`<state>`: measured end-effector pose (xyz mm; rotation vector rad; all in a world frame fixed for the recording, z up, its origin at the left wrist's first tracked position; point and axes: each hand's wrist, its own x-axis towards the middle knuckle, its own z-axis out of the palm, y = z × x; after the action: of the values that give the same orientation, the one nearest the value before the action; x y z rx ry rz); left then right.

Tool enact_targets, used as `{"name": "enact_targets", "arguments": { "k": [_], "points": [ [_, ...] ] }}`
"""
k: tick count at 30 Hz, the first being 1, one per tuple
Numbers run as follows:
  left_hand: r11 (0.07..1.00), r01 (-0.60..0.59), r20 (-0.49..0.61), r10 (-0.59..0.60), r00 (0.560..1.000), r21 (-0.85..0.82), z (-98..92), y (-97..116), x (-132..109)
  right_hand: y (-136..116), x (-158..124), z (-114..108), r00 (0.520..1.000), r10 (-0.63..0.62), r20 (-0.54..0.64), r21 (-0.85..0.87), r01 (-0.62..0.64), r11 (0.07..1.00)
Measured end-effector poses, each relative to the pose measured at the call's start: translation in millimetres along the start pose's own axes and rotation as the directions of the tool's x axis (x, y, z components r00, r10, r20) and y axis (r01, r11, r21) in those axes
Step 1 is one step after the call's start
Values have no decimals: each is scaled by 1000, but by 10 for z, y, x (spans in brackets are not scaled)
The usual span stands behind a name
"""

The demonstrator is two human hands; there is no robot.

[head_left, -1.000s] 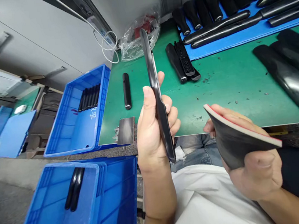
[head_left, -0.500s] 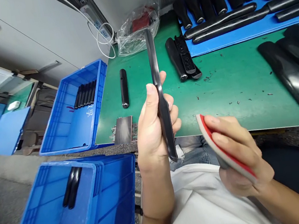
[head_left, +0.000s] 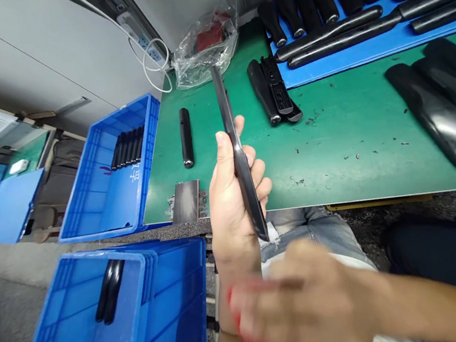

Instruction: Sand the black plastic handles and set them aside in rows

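Grip of the left hand (head_left: 230, 204) is seen from the head camera as closed around a long glossy black moulded piece (head_left: 238, 152). Thumb and fingers are wrapped about its middle, and the piece is stood edge-on, slightly tilted, over the front edge of the green work mat (head_left: 338, 167). The right hand (head_left: 310, 306) is blurred by motion near the left wrist, and a red-edged pad (head_left: 250, 326) is blurred with it; whether that pad is grasped cannot be told. A firm hold should be maintained on the left, with the fingers clear of the exposed face.

On the mat, a black cylindrical part (head_left: 186, 137), a dark metal plate (head_left: 185, 202) and black moulded halves (head_left: 271, 91) are laid. Wide black shells (head_left: 441, 118) are placed at the right, and black handles (head_left: 328, 38) are ranked on a blue board (head_left: 344, 67). Black rods (head_left: 127, 148) are held in a blue plastic crate (head_left: 77, 183), inside which a white handwritten character (head_left: 135, 175) is marked but cannot be read. No brand is legible.
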<state>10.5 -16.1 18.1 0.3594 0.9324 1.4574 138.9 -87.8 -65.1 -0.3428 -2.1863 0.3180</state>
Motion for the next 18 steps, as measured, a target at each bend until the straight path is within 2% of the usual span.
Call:
{"name": "enact_targets", "arguments": {
  "k": [3, 5, 8, 11, 13, 18],
  "points": [
    [1000, 5, 1, -5, 1000, 4, 0, 16, -12, -8, 49, -59, 957, -282, -69, -307, 249, 919],
    [1000, 30, 15, -30, 999, 9, -9, 27, -16, -31, 62, -93, 939, -341, -52, -377, 298, 877],
    [999, 40, 24, -40, 999, -1, -38, 37, -11, -38, 48, -136, 968, -250, -25, -129, 244, 961],
    [1000, 19, 39, -19, 999, 14, -58, 36, -14, 11, 27, -174, 990, -116, -77, 129, 126, 984],
    [999, 17, 57, -19, 998, 33, -58, 31, -28, 54, 24, -196, 988, -84, -130, 151, 103, 983],
    [997, 44, 90, -50, 995, 67, -47, 21, -60, 94, -7, -239, 973, -106, -206, 56, 120, 991]
  ]
}}
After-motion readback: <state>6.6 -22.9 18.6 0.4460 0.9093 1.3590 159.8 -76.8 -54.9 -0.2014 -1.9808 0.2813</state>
